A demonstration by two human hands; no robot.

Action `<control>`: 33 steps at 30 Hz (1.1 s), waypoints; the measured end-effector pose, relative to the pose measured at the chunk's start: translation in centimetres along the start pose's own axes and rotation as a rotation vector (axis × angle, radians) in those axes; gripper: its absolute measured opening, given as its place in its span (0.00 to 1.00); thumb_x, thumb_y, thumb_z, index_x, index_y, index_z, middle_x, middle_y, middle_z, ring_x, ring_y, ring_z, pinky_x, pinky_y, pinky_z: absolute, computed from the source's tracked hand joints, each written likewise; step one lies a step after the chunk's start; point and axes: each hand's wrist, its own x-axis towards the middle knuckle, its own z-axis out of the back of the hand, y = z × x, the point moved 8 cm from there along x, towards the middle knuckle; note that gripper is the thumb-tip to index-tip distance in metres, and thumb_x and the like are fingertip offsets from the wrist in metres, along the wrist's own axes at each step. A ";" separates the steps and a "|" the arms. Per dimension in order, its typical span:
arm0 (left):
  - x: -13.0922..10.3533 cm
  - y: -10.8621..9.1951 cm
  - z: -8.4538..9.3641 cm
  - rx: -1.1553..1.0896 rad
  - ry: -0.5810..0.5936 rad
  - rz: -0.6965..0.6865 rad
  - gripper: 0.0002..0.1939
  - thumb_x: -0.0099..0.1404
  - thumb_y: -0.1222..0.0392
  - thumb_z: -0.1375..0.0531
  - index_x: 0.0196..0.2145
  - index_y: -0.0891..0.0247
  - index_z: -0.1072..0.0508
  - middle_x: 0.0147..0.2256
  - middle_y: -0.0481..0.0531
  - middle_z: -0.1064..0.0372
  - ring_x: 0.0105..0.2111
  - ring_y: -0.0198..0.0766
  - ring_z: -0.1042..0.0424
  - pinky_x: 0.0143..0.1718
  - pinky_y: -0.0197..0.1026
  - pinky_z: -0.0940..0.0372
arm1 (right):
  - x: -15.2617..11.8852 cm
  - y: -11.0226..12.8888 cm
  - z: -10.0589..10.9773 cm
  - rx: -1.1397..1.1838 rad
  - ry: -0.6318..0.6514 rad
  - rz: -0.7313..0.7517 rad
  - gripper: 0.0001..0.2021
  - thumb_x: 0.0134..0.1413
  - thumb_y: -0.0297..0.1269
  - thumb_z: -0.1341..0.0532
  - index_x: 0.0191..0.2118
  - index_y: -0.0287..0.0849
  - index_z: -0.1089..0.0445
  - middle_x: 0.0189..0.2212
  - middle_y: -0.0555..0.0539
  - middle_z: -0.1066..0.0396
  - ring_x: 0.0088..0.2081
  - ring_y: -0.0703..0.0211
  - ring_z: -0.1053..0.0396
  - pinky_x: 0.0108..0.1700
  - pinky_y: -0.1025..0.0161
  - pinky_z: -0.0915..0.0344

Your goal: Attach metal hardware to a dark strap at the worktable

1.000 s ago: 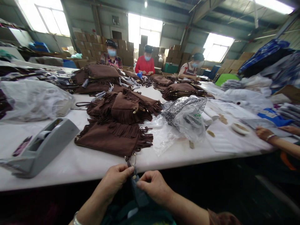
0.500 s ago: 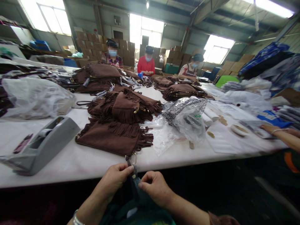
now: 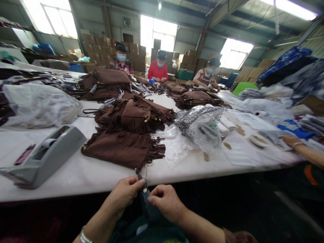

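At the near edge of a long white table (image 3: 83, 177), a worker's left hand (image 3: 125, 194) and right hand (image 3: 165, 200) meet just below the tabletop, both pinching a narrow dark strap (image 3: 144, 195) between thumb and fingertips. The left thumb and forefinger are pressed together on the strap's upper end, by a small metal fitting; the right hand's fingers are curled and closed on the strap just beside them. The strap runs up to a metal ring (image 3: 143, 171) at the corner of a brown fringed bag (image 3: 118, 148), which lies flat on the table right in front of the hands, its ring hanging over the edge. Behind it sits a pile of more brown fringed bags (image 3: 134, 114). A grey tape dispenser (image 3: 43, 158) stands to the left, near a clear plastic sack (image 3: 37, 104). To the right of the bag lie crumpled plastic bags (image 3: 202, 130) and white paper sheets (image 3: 238, 152). At the far right, another person's hand (image 3: 290, 140), a bangle on the wrist, rests on the table. Three people (image 3: 158, 69) in face masks sit at the far end, before stacked cardboard boxes (image 3: 98, 44).
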 end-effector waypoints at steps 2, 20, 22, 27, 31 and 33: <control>0.1 -0.1 0.1 0.021 -0.011 -0.012 0.32 0.43 0.29 0.33 0.28 0.63 0.32 0.16 0.37 0.52 0.17 0.27 0.56 0.17 0.34 0.64 | 0.0 -0.1 -0.1 0.025 0.011 -0.017 0.03 0.41 0.30 0.35 0.23 0.35 0.25 0.20 0.51 0.30 0.24 0.66 0.37 0.28 0.68 0.42; 0.0 -0.4 0.4 0.122 -0.039 -0.044 0.29 0.45 0.31 0.35 0.25 0.63 0.30 0.17 0.41 0.47 0.18 0.31 0.51 0.17 0.35 0.60 | -0.1 -1.3 -0.8 0.200 0.087 -0.138 0.09 0.36 0.38 0.33 0.23 0.37 0.31 0.11 0.57 0.41 0.16 0.70 0.47 0.21 0.68 0.52; 0.0 -0.5 0.4 0.118 -0.040 -0.057 0.29 0.46 0.32 0.35 0.26 0.63 0.29 0.17 0.41 0.46 0.18 0.31 0.51 0.18 0.35 0.60 | 0.0 -1.3 -0.7 0.191 0.070 -0.145 0.09 0.36 0.37 0.33 0.22 0.38 0.31 0.11 0.57 0.41 0.15 0.70 0.48 0.21 0.68 0.52; -0.2 -0.7 0.4 0.113 -0.031 -0.068 0.27 0.48 0.34 0.35 0.26 0.64 0.29 0.18 0.42 0.45 0.19 0.31 0.50 0.18 0.35 0.59 | 0.0 -1.4 -1.1 0.167 0.085 -0.176 0.09 0.38 0.38 0.32 0.24 0.37 0.30 0.11 0.56 0.40 0.15 0.70 0.47 0.20 0.68 0.52; -0.5 -0.8 0.2 0.079 -0.020 -0.064 0.26 0.49 0.36 0.35 0.26 0.64 0.30 0.18 0.40 0.47 0.18 0.30 0.51 0.18 0.35 0.60 | -0.1 -1.8 -1.3 0.153 0.069 -0.217 0.11 0.40 0.40 0.32 0.25 0.38 0.30 0.10 0.56 0.40 0.14 0.69 0.46 0.19 0.69 0.52; -0.6 -0.6 0.1 0.058 -0.006 -0.052 0.26 0.48 0.35 0.34 0.26 0.63 0.31 0.17 0.39 0.49 0.18 0.29 0.53 0.18 0.35 0.61 | -0.2 -2.0 -1.4 0.160 0.069 -0.238 0.10 0.41 0.40 0.33 0.26 0.38 0.30 0.09 0.57 0.41 0.13 0.69 0.47 0.18 0.69 0.53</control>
